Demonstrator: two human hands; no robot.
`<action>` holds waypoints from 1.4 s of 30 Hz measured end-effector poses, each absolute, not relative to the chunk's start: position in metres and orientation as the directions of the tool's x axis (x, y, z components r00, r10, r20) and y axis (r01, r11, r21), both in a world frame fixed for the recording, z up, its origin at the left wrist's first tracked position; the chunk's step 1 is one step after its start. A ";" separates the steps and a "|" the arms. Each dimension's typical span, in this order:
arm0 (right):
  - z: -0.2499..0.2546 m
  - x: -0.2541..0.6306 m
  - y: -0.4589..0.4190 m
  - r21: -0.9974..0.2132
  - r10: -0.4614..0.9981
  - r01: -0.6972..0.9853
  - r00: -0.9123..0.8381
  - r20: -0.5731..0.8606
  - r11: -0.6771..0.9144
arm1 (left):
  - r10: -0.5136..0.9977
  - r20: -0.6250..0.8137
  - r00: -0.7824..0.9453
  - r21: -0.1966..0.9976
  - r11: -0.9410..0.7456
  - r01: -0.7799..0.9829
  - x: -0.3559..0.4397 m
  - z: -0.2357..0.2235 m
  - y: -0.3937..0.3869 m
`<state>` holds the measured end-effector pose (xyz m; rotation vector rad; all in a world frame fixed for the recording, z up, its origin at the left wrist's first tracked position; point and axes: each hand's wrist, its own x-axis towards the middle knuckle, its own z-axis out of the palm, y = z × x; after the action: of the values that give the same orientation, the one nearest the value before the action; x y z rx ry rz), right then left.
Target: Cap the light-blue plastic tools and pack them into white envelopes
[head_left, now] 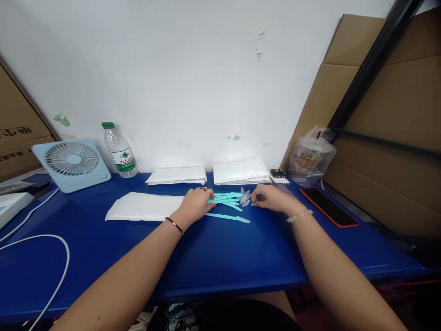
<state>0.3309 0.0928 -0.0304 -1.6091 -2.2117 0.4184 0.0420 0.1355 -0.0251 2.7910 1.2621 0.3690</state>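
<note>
Several thin teal sticks with clear caps [227,199] lie fanned out on the blue table [213,257]. My left hand [195,204] rests curled over their handle ends, fingers closed on them. One more teal stick [228,217] lies apart, just in front. My right hand [270,198] is at the capped tips, fingers pinched at the clear caps [245,197]. A white padded mailer [144,207] lies flat to the left of my left hand.
Two stacks of white mailers [177,175] [241,172] sit by the wall. A phone in a red case [328,206] lies at right, a bagged drink cup [312,156] behind it. Fan [71,164], water bottle [119,151] and white cables [51,257] are at left. Cardboard leans on both sides.
</note>
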 end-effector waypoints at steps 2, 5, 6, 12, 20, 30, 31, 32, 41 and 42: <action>-0.032 0.333 0.093 -0.455 0.956 0.840 -0.268 0.123 0.294 | 0.743 0.159 0.650 0.124 -0.668 0.734 0.041 -0.025 0.137; -0.031 0.334 0.092 -0.459 0.962 0.846 -0.253 0.101 0.271 | 0.731 0.172 0.660 0.094 -0.679 0.728 0.041 -0.024 0.138; -0.031 0.333 0.091 -0.465 0.965 0.847 -0.244 0.092 0.258 | 0.730 0.183 0.659 0.096 -0.680 0.727 0.040 -0.024 0.138; -0.021 0.325 0.087 -0.669 0.972 0.705 -0.158 0.176 0.236 | 0.744 0.229 0.628 0.259 -0.669 0.697 0.035 -0.025 0.143; -0.018 0.305 0.086 -0.863 0.965 0.431 -0.102 0.243 0.263 | 0.721 0.247 0.647 0.316 -0.691 0.650 0.034 -0.024 0.144; -0.009 0.301 0.085 -0.932 0.967 0.303 0.094 0.238 0.200 | 0.749 0.238 0.619 0.371 -0.659 0.654 0.033 -0.023 0.143; -0.010 0.299 0.085 -0.936 0.968 0.295 0.103 0.228 0.189 | 0.747 0.240 0.620 0.370 -0.660 0.654 0.033 -0.023 0.143; -0.011 0.298 0.086 -0.939 0.970 0.291 0.103 0.221 0.183 | 0.746 0.241 0.621 0.367 -0.663 0.653 0.033 -0.023 0.143; -0.022 0.280 0.088 -0.950 0.977 0.230 -0.016 0.211 0.209 | 0.739 0.241 0.629 0.442 -0.661 0.606 0.037 -0.024 0.141; -0.023 0.277 0.087 -0.953 0.979 0.221 -0.036 0.203 0.206 | 0.739 0.242 0.629 0.456 -0.659 0.598 0.037 -0.024 0.142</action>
<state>0.2771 0.0874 -0.0228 -1.2055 -1.4727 0.9470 0.0370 0.1415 -0.0241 2.5211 1.0724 0.5927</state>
